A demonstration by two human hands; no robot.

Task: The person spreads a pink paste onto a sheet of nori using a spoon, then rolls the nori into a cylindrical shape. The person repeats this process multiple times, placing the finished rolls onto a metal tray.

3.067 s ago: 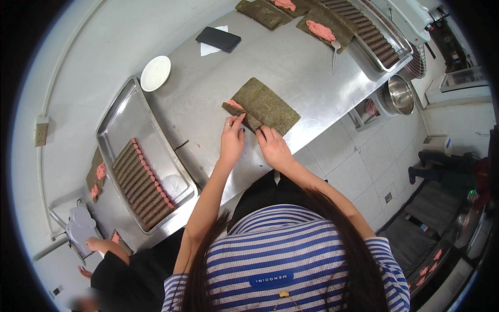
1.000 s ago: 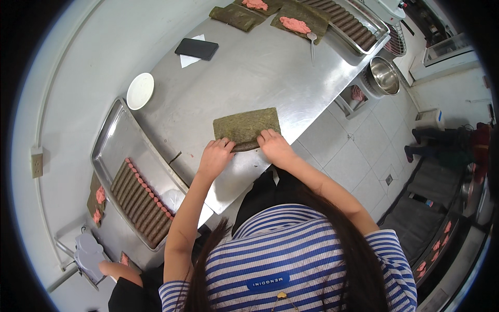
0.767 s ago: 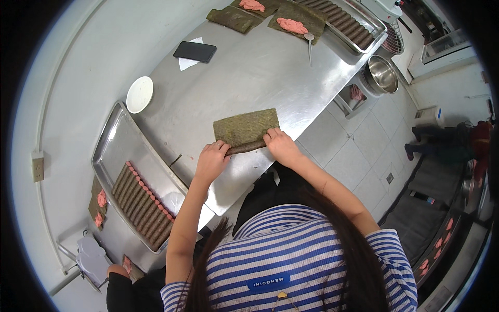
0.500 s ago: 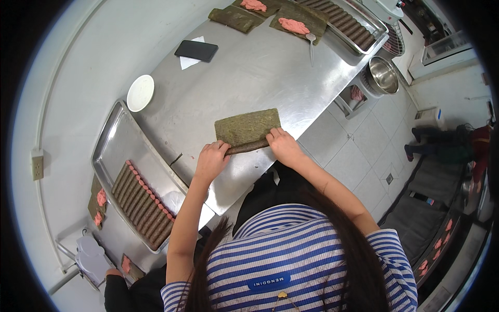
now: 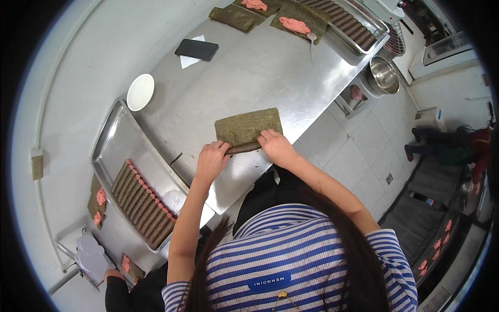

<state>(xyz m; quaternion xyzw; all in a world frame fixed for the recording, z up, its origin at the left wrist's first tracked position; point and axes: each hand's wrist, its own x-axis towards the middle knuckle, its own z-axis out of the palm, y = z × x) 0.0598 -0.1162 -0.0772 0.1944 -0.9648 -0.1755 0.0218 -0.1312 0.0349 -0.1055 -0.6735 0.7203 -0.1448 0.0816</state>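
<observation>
A dark green seaweed sheet (image 5: 247, 125) lies on the steel table in front of me, its near edge curled into a thin roll (image 5: 243, 149). My left hand (image 5: 211, 160) is closed on the left end of that roll. Closer to the middle, my right hand (image 5: 278, 148) has its fingers bent over the roll, leaving the sheet's right corner free. Whatever is inside the roll is hidden. Beyond, pink paste (image 5: 294, 25) sits on another seaweed piece, with a spoon (image 5: 312, 44) beside it.
At left stands a metal tray (image 5: 148, 148) with finished rolls (image 5: 141, 205); a second tray (image 5: 368, 48) of rolls is at the far right. A white bowl (image 5: 140, 92) and a phone (image 5: 196, 50) rest along the wall side. A person's arm (image 5: 117, 291) shows at lower left.
My right hand has slid left along the roll, uncovering the sheet's right corner. My left hand stays at its end.
</observation>
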